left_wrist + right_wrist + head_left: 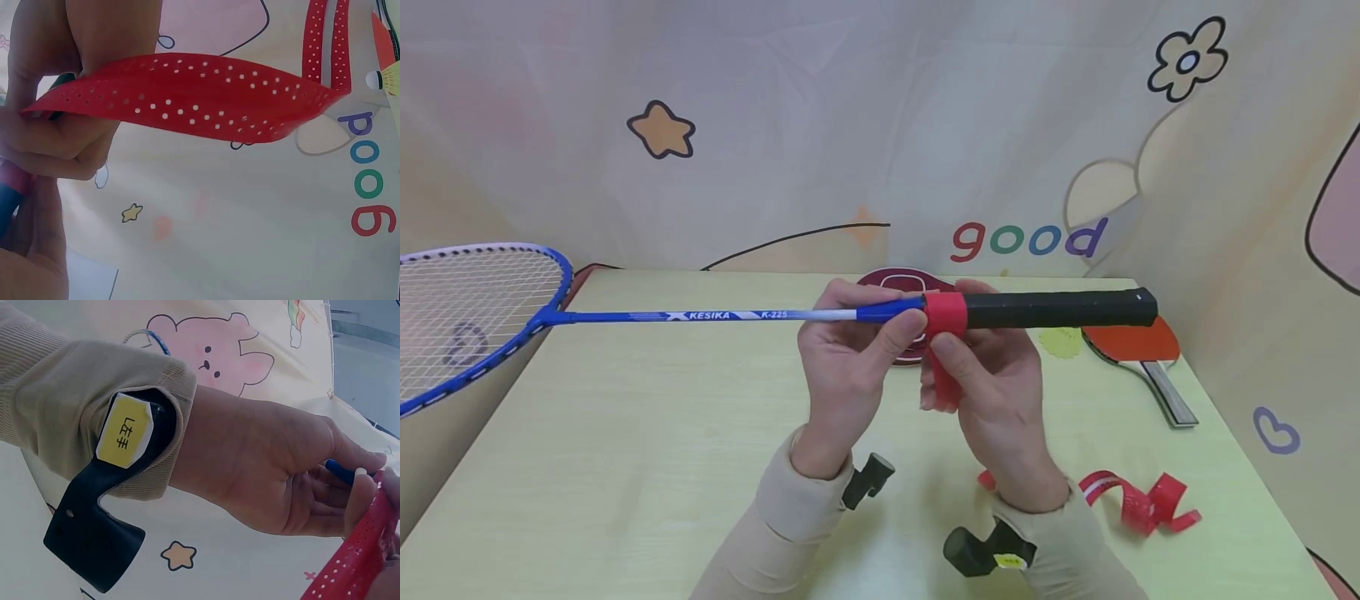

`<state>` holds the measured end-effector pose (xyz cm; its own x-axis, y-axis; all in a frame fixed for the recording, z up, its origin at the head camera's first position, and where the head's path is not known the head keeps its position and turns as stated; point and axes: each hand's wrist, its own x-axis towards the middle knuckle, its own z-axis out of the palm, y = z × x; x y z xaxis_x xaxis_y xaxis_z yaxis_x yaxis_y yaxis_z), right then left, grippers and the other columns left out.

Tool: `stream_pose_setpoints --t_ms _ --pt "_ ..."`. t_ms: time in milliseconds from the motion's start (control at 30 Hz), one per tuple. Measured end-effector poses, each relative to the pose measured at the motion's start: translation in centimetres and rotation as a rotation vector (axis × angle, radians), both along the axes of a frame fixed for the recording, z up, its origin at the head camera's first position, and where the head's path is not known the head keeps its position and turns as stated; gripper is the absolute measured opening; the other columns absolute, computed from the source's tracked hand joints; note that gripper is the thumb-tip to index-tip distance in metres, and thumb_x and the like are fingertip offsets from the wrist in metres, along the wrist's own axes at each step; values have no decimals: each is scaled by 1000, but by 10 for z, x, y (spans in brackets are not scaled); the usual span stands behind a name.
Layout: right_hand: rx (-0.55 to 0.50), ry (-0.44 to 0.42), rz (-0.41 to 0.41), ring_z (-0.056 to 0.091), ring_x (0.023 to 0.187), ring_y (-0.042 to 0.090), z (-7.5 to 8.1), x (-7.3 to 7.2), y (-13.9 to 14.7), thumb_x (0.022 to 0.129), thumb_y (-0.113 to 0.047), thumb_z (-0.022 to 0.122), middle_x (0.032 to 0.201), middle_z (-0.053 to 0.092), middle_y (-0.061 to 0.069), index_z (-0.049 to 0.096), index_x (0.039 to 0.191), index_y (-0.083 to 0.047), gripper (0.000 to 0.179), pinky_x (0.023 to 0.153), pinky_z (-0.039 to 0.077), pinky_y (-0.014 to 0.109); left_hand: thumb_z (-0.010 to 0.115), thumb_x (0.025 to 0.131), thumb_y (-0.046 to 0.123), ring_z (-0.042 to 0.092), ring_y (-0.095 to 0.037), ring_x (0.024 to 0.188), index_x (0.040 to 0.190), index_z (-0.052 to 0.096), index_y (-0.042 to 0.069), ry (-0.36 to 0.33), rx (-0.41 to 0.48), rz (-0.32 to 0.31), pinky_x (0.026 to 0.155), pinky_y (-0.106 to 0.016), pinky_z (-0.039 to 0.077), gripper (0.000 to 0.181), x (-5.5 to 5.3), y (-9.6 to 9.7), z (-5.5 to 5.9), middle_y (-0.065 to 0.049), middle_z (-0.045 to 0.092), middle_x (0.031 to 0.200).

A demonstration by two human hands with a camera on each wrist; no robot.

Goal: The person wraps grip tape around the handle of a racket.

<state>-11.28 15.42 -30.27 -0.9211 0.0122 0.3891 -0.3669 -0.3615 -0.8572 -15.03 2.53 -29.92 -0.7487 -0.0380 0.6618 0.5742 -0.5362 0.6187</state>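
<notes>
A blue badminton racket [737, 316] is held level above the table, its head to the left and its black handle [1060, 309] to the right. Red perforated grip tape [947, 312] wraps the handle's inner end, beside the blue cone. My left hand [850, 350] grips the racket at the cone, thumb against the tape's edge. With thumb and fingers my right hand [996, 383] pinches the tape just under the handle. In the left wrist view the free strip of tape [206, 100] stretches out from the fingers; the right wrist view shows its dotted surface too.
A table tennis bat [1138, 342] with a red face lies at the right of the table [625, 467], next to a yellow-green shuttlecock [1062, 342]. Curled red tape [1150, 508] lies nearer. Behind the hands is a maroon rounded object [906, 277], partly hidden. A printed curtain hangs behind.
</notes>
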Motion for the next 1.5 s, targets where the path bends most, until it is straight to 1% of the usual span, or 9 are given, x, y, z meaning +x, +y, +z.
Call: stream_pose_setpoints --t_ms 167,300,433,533,700,1000,1233,1367,1500 --pt "5 14 -14 65 61 19 -2 -1 1 97 -13 61 86 65 7 50 132 -9 37 61 58 28 78 83 29 68 -20 85 101 65 8 -31 -29 1 77 -33 58 30 0 0 1 -6 66 94" --pt "15 1 -46 64 60 20 -3 -3 1 97 -16 60 81 65 7 52 121 -6 26 62 58 28 73 89 24 65 -31 102 113 57 3 -7 -41 -81 86 -40 56 35 1 -2 2 -10 67 112" --pt "-16 -30 -49 64 60 19 -3 -5 -1 97 -15 60 82 65 7 51 116 -7 23 63 58 29 66 93 13 57 -41 117 124 45 7 45 -18 -178 94 -44 51 38 0 -4 3 -12 64 125" --pt "17 -50 -66 64 60 20 -2 -5 -2 96 -14 61 81 65 7 51 115 -7 22 63 59 30 64 94 9 59 -41 114 124 42 7 57 -36 -167 93 -44 52 37 -1 -5 4 -10 66 122" --pt "123 -42 -96 65 61 21 0 -5 2 95 -10 63 79 65 8 50 113 -7 23 63 59 31 65 93 11 64 -38 107 117 47 10 43 -50 -93 89 -45 54 30 0 -4 3 -8 71 112" --pt "173 -6 -129 64 61 24 3 -6 6 90 -2 68 78 64 11 51 109 -7 26 61 58 31 67 92 11 66 -41 101 112 48 3 37 -17 -38 85 -40 56 29 1 2 1 -18 71 106" --pt "190 -41 -147 63 60 24 5 -6 7 93 -3 63 80 65 11 55 126 -8 34 55 56 29 70 90 19 65 -40 103 112 44 -6 -2 -54 -8 86 -40 56 43 1 1 0 -24 68 107" --pt "176 -65 -136 60 57 22 3 -5 6 95 -8 62 76 63 9 55 120 -5 25 53 54 26 68 92 17 64 -39 106 114 48 2 -7 -53 -54 89 -43 54 34 3 -1 2 -20 69 110" --pt "123 -82 -138 59 57 22 2 -3 4 96 -14 62 77 63 8 54 115 -5 22 52 54 26 59 96 8 60 -40 115 120 48 7 26 -21 -145 94 -44 51 26 4 -4 5 -18 65 121"
